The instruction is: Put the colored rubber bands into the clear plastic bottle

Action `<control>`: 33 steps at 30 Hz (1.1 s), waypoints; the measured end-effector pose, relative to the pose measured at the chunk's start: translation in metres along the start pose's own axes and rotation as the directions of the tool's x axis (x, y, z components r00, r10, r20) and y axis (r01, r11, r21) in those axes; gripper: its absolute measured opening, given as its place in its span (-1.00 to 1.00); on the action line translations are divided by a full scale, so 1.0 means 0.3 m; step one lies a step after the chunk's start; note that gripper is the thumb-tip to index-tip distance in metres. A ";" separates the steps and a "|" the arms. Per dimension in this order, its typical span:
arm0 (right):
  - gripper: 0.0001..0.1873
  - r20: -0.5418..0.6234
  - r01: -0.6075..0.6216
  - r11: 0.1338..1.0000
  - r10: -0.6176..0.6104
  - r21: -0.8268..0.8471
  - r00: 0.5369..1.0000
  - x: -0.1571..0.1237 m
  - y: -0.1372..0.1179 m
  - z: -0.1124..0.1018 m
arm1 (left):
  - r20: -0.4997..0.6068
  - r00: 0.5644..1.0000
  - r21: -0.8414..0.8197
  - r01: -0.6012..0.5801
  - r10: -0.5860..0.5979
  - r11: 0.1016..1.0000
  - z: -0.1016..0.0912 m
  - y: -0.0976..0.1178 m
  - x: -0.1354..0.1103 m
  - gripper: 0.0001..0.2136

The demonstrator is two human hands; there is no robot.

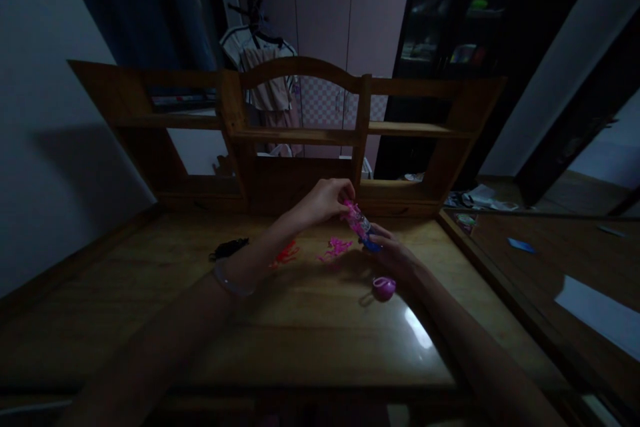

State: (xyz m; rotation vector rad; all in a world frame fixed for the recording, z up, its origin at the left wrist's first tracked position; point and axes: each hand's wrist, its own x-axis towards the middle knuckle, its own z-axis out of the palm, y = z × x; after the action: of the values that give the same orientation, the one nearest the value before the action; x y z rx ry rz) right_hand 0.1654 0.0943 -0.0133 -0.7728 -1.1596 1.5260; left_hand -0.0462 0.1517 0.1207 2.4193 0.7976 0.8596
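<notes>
My right hand is closed around the lower end of a small clear container with a blue base, held tilted above the table. Thin pink pieces show at its upper end, where the fingers of my left hand pinch them. The dim light hides whether these pieces are inside the container or only at its mouth. Below my right hand lies a round purple cap with a loop. A pile of thin pink strips rests between my forearms, with a red pile partly behind my left forearm.
A black bunch lies left of my left forearm on the wooden tabletop. A wooden shelf unit rises along the far edge. To the right, another wooden surface holds a blue card and white paper.
</notes>
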 end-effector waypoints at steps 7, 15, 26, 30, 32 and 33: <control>-0.67 -0.012 0.016 0.997 -0.015 0.076 1.000 0.006 0.008 -0.020 | 0.198 0.980 -0.050 0.007 0.003 0.999 -0.036 0.020 0.033 -0.75; -0.66 -0.024 0.022 0.995 -0.020 0.094 1.000 -0.003 -0.001 -0.023 | 0.183 0.983 -0.012 -0.010 0.013 1.000 -0.050 0.031 0.074 -0.75; -0.66 -0.019 0.027 0.997 -0.026 0.072 0.999 -0.005 -0.003 -0.023 | 0.058 0.995 0.099 -0.087 0.081 0.991 -0.019 0.071 0.047 -0.87; -0.65 -0.013 0.020 0.998 -0.020 0.063 1.000 -0.006 -0.005 -0.025 | 0.106 0.965 0.069 -0.247 0.239 0.967 -0.027 0.060 0.036 -0.72; -0.63 -0.010 0.018 0.998 -0.018 0.054 1.000 -0.006 -0.005 -0.027 | 0.198 0.933 -0.004 -0.307 0.301 0.952 -0.015 0.043 0.029 -0.69; -0.63 -0.009 0.018 0.999 -0.018 0.048 1.000 -0.005 -0.004 -0.029 | 0.232 0.920 -0.018 -0.319 0.315 0.948 -0.006 0.032 0.027 -0.71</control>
State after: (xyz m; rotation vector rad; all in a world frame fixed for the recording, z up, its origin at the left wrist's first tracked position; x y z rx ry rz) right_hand 0.1740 0.0954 -0.0150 -0.7339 -1.1165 1.5291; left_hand -0.0388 0.1502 0.1309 2.6479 0.3317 0.6625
